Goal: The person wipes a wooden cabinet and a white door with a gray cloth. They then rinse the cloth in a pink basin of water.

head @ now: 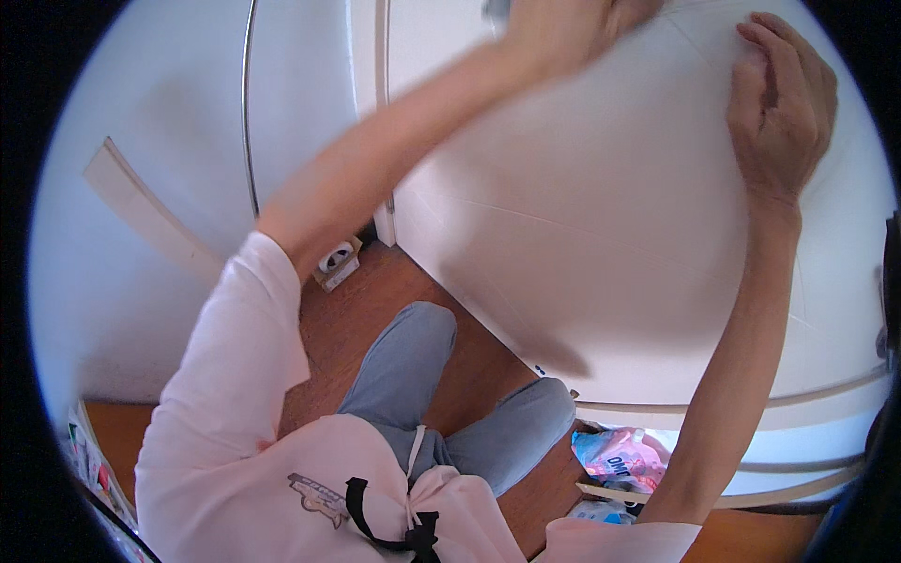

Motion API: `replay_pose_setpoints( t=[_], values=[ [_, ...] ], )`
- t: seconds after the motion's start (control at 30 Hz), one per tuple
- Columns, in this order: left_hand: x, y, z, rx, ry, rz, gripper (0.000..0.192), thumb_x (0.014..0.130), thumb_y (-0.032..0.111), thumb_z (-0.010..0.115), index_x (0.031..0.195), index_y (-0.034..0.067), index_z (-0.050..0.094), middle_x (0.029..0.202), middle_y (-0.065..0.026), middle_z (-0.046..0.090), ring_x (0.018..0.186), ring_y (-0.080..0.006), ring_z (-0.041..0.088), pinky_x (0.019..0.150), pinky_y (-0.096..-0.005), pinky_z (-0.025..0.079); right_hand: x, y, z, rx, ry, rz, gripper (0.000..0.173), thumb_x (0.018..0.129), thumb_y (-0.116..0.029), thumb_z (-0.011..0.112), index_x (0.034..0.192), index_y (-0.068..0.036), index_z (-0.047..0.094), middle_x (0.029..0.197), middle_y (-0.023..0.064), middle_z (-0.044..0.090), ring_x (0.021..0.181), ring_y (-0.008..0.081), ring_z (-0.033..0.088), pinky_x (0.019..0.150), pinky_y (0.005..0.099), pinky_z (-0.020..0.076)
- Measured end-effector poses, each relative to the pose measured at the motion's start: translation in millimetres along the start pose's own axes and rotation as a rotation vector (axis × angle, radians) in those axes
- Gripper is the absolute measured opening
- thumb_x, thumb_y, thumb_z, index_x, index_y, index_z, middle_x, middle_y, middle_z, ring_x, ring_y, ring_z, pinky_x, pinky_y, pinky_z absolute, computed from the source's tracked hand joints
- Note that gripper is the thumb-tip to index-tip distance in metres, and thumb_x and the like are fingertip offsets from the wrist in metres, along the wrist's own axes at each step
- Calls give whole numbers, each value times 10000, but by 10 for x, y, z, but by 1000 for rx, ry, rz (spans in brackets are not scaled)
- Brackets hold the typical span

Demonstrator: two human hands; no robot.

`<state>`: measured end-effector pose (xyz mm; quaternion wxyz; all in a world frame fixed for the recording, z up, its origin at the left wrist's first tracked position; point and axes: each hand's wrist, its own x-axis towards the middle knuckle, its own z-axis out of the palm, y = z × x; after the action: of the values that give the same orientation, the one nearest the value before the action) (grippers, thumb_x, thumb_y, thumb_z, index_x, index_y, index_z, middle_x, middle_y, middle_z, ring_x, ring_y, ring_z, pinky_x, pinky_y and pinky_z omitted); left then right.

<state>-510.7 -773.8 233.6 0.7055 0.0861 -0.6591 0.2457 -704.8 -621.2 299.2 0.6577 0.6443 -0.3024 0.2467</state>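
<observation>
A large white door (563, 211) with thin grooves fills the view before me. My left hand (570, 28) is raised in front of its upper part, blurred and partly cut off by the top edge. Whether those fingers hold anything is hidden. Over on the right, my right hand (785, 105) is up by the same white surface, its back towards me. Its fingers curve loosely with the thumb a little apart, and no object shows in it. Contact between either hand and the door cannot be made out.
A roll of white tape (336, 257) sits in a small cardboard box (341, 276) by the door frame (383, 141). A pink and blue OMO detergent pouch (619, 457) stands at lower right. A thin metal rod (246, 105) runs along the left wall. My knees are over the brown wooden floor (338, 310).
</observation>
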Motion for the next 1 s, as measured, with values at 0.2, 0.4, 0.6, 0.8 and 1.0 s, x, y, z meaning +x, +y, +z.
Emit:
replay_pose_setpoints(
  t=[0.2, 0.4, 0.6, 0.8, 1.0],
  values=[
    [1474, 34, 39, 19, 85, -199, 398, 1006, 305, 623, 1301, 37, 620, 1387, -216, 559, 1296, -423, 447, 1056, -547, 428, -353, -158, -694, 97, 66, 166, 202, 978, -50, 587, 1121, -74, 728, 1197, 80, 741, 1120, 235, 662, 987, 378, 450],
    [809, 481, 346, 31, -20, 8, 349, 909, 288, 717, 1226, 148, 672, 1327, -99, 606, 1243, -359, 533, 965, -534, 459, -1418, -516, -1488, -46, -84, 535, 302, 933, 9, 557, 1209, -11, 677, 1328, 163, 611, 1243, 309, 500, 1022, 440, 419],
    [-897, 2064, 254, -42, -324, 585, 348, 945, 238, 609, 1292, 204, 607, 1446, -28, 549, 1486, -289, 427, 877, -407, 545, -2046, -369, -1836, -296, -76, 817, 390, 966, -14, 497, 1339, 31, 604, 1441, 208, 538, 1325, 367, 475, 1117, 477, 370],
    [-1493, 2395, 224, -218, -464, 762, 264, 982, 266, 565, 1235, 202, 601, 1454, 6, 540, 1474, -190, 451, 598, -146, 491, -2570, -279, -2060, -241, -249, 858, 506, 952, -12, 470, 1453, 42, 517, 1542, 267, 458, 1406, 424, 438, 1199, 518, 296],
    [-442, 1939, 429, 89, -456, 760, 572, 889, 182, 674, 1442, 254, 549, 1584, 8, 458, 1529, -303, 358, 1126, -468, 481, -2650, -254, -2201, -233, -368, 719, 556, 949, -5, 488, 1503, 43, 476, 1563, 273, 448, 1417, 455, 438, 1202, 529, 316]
  ],
)
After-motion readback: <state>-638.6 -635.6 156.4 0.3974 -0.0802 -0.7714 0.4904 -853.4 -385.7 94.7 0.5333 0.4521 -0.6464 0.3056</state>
